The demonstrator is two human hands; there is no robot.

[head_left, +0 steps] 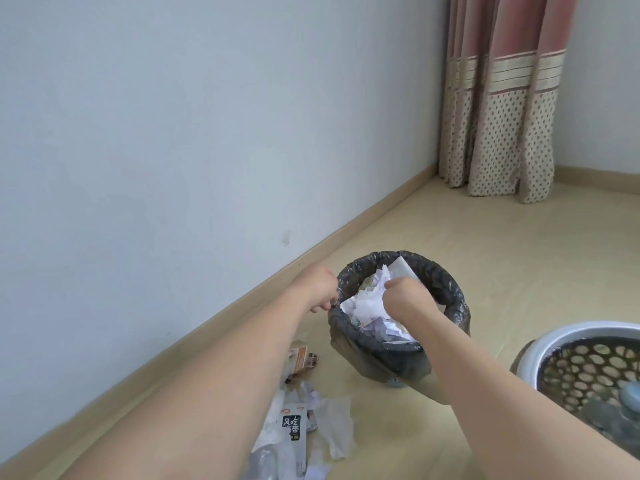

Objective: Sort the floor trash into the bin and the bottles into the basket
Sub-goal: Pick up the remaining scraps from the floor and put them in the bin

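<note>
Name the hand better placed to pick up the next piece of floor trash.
Left. The left hand only pinches the bin liner's rim, and the floor trash lies under that arm. The right hand is inside the bin, on the paper.

- Wall [173, 116]: plain, pale blue-grey, one small scuff low down.
- Skirting board [346, 233]: light wood, running along the wall's foot.
- Floor [485, 244]: pale beige wood-look boards.
- Curtain [502, 98]: pink, striped band, dotted cream hem reaching the floor in the corner.
- Light: soft, even daylight.
</note>
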